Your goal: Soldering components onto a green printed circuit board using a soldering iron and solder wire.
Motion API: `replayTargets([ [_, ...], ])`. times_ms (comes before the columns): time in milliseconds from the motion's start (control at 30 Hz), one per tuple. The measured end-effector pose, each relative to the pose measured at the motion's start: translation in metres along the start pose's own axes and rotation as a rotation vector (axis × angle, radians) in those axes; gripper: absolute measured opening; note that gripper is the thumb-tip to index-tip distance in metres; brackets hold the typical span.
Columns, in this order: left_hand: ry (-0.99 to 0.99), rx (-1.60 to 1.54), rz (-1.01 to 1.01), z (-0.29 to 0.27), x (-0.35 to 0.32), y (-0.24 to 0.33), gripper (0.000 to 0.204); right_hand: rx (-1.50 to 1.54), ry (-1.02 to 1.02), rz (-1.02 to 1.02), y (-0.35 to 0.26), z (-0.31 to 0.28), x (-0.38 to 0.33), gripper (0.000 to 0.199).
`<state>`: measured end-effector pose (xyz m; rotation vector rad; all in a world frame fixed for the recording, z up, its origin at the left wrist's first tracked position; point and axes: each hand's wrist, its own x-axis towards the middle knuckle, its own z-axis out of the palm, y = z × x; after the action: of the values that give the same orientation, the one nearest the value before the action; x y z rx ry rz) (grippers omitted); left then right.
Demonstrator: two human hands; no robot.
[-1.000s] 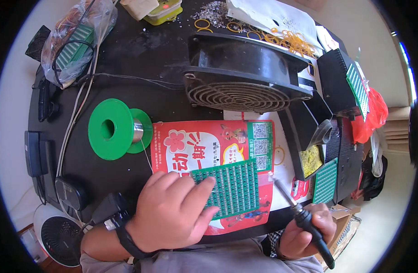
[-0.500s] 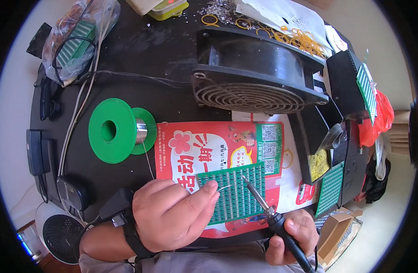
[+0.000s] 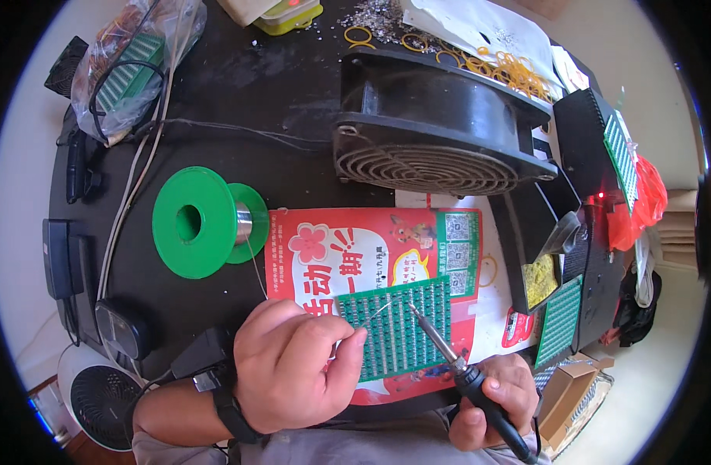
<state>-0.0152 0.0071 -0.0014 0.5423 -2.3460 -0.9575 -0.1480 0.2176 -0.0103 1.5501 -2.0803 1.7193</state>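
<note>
My left hand (image 3: 297, 364) pinches a thin strand of solder wire (image 3: 377, 311) between thumb and forefinger, its free end over the board. The strand runs back to a green spool (image 3: 191, 222) on the left. In my right hand (image 3: 499, 399) is a soldering iron (image 3: 472, 380) with a black handle, its metal tip pointing up and left. The tip is close to the wire's end, above the green circuit board (image 3: 406, 349); whether it touches the board I cannot tell. That board, full of small rows of parts, lies on a red printed sheet (image 3: 286, 256).
A black fan (image 3: 441, 124) stands behind the sheet. Right of it are a black holder with a yellow sponge (image 3: 541, 283) and another green board (image 3: 559, 322). Rubber bands (image 3: 518, 74) lie at the back. A plastic bag with boards (image 3: 135, 74) sits far left, near loose cables.
My left fingers have shifted slightly left and down, and the wire now slants up to the right. The iron's tip has moved slightly left. A red light now shows at the right.
</note>
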Motion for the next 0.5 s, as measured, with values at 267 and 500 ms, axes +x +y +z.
replayTargets([
  [267, -0.013, 0.0, -0.041, -0.003, -0.001, 0.007, 0.021, 0.093, -0.111, 0.064, 0.008, -0.024, 0.005, 0.047],
  [500, 0.032, 0.001, 0.011, 0.002, -0.002, 0.003, 0.018, 0.034, -0.074, 0.011, 0.0, -0.027, 0.01, 0.049],
])
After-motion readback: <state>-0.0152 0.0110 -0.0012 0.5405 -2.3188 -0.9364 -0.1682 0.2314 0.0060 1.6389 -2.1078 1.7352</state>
